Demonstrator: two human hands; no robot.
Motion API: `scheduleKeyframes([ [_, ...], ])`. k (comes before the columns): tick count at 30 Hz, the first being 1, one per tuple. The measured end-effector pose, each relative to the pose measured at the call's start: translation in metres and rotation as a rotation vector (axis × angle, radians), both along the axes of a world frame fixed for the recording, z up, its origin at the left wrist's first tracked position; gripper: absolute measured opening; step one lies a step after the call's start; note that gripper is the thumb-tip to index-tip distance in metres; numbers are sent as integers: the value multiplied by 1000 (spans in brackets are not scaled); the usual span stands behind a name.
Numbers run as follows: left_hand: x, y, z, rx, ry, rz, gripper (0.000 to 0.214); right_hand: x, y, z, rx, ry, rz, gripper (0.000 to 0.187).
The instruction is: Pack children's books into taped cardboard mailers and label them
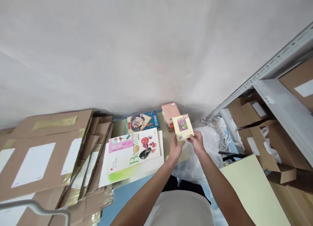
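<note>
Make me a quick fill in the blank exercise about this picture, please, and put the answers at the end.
1. The left hand and right hand hold a small book whose cover is mostly ____.
2. The large white book shows the green English word ____.
3. Flattened cardboard boxes lie stacked at the picture's ____ side.

Missing words: yellow; Beautiful; left.

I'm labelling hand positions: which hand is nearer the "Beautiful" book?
Left. The left hand is to the right of the "Beautiful" book; the right hand is farther right, past the left one.
</note>
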State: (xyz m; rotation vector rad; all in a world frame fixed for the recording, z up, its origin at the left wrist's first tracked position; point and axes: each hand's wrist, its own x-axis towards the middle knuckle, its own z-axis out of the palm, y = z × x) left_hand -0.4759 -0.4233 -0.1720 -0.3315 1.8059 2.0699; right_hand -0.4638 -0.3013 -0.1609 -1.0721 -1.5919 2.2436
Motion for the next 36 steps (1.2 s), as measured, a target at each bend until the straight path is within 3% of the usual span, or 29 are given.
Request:
scheduleKeyframes([
  [4,35,15,23,-31,-3,-30,59,56,20,26,81,92,-74,38],
  [7,67,35,45,-14,189,-81,51,112,38,40,165,139,-205,38],
  [10,110,63,67,88,290,-326,38,181,53,51,266,138,-348,38],
  [15,204,113,96,287,95,-731,57,303,60,69,562,35,-491,25],
  [21,295,148,119,421,-115,-960,45,401,59,79,994,44,-496,15],
  [24,325,160,123,449,-168,-998,37,431,62,81,1151,26,-466,23],
  [27,345,168,123,424,-186,-1006,28,456,63,84,1254,-3,-351,30],
  [29,352,171,123,380,-197,-1030,23,469,63,84,1276,-33,-327,33],
  [31,354,174,123,334,-222,-1065,21,480,65,83,1233,-92,-445,33],
  [33,352,177,123,297,-244,-1100,23,487,70,81,1097,-135,-642,36],
  [36,345,183,123,278,-248,-1164,28,490,84,80,749,-43,-830,53],
])
